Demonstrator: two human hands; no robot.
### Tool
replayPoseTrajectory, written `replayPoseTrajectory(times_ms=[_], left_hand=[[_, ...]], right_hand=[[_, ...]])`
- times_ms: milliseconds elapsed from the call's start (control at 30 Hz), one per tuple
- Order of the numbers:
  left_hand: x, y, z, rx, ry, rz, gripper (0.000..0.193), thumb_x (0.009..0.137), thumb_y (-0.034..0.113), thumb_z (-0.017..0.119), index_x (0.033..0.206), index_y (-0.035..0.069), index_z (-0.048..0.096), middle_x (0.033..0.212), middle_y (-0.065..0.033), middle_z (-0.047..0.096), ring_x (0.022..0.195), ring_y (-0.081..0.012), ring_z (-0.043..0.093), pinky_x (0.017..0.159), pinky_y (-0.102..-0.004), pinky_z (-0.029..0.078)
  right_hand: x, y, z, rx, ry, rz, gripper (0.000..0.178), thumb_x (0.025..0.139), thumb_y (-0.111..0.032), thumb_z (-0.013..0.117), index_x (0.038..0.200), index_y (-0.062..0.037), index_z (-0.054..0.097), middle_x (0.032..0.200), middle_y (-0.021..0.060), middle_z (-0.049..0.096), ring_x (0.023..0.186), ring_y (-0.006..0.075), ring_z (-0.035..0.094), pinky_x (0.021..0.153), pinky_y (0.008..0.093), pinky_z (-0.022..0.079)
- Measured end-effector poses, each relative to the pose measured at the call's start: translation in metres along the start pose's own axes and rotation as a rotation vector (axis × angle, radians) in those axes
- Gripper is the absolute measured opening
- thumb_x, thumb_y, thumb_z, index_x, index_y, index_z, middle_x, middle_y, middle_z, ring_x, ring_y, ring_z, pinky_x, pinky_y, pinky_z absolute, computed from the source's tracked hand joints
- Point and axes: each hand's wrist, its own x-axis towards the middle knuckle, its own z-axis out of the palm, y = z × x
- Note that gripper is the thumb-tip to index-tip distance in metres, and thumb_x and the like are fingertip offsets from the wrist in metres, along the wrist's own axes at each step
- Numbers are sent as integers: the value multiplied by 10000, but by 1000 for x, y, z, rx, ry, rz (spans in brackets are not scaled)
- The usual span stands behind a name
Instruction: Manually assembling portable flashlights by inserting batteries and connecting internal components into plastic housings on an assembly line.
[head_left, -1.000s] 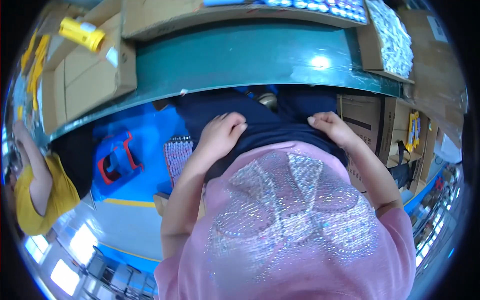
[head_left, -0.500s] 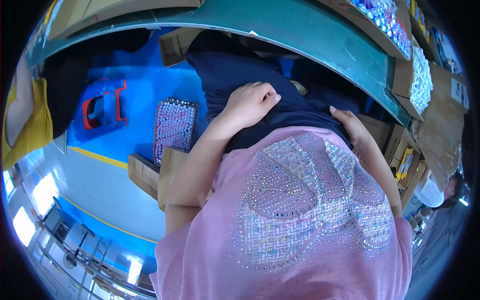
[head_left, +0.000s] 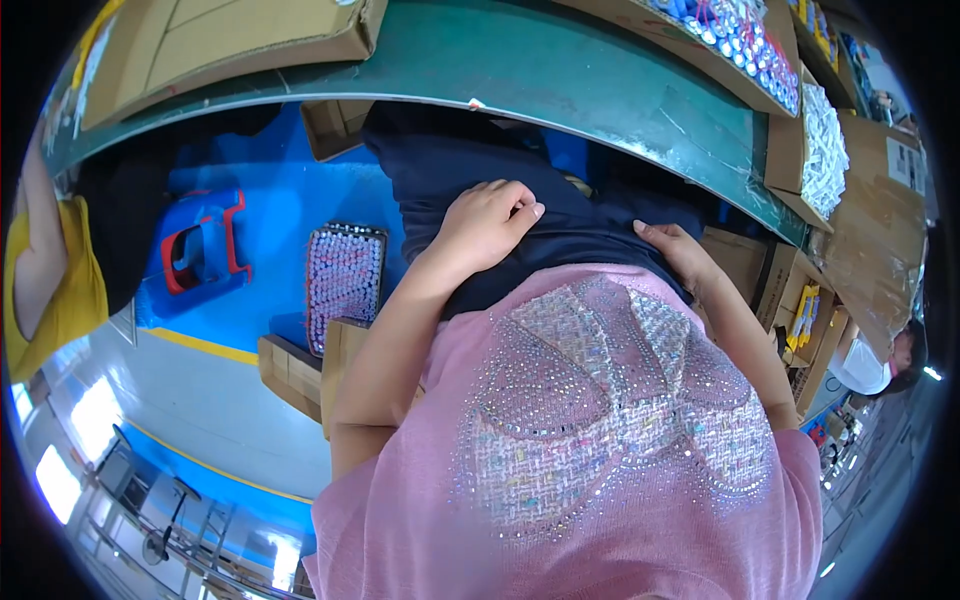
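Dark navy trousers (head_left: 520, 215) cover the person's lap just below the pink sequined top (head_left: 600, 440); the cloth looks soft and light, best pinched at a fold. Both hands rest empty on it, left hand (head_left: 485, 222) loosely curled, right hand (head_left: 680, 255) flat. Beyond, the green worktop (head_left: 560, 70) has swung higher and leftward since half a second ago.
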Motion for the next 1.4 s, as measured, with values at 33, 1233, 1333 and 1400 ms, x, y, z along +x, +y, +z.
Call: replayPoseTrajectory(times_ms=[33, 1233, 1333, 1400], left_hand=[[2, 0, 1, 6, -4, 5, 223, 797, 252, 486, 825, 37, 537, 804, -103, 554, 793, -258, 531, 694, -332, 410], [81, 1, -235, 166, 1245, 37, 350, 768, 235, 565, 990, -25, 487, 849, -156, 552, 770, -270, 553, 691, -332, 437], [141, -17, -267, -17, 972, -413, 563, 690, 228, 637, 1119, -26, 375, 1051, -205, 475, 967, -323, 485, 804, -370, 401], [156, -20, -260, 93, 1101, -415, 655, 656, 205, 659, 1169, -13, 314, 1079, -214, 462, 990, -334, 473, 817, -376, 398]], right_hand=[[0, 3, -2, 9, 2, -2, 369, 801, -337, 541, 855, 25, 593, 796, 80, 611, 665, 113, 567, 642, 218, 452], [-54, -86, 1, -811, -63, -707, 290, 790, -283, 525, 863, -9, 580, 743, 163, 596, 700, 265, 583, 646, 303, 445], [-70, -124, 4, -394, -328, -812, 215, 787, -170, 545, 923, -6, 563, 798, 94, 616, 724, 154, 585, 672, 266, 453], [-77, -150, 8, -427, -317, -893, 200, 786, -159, 545, 909, -4, 565, 805, 88, 615, 742, 149, 582, 676, 261, 447]])
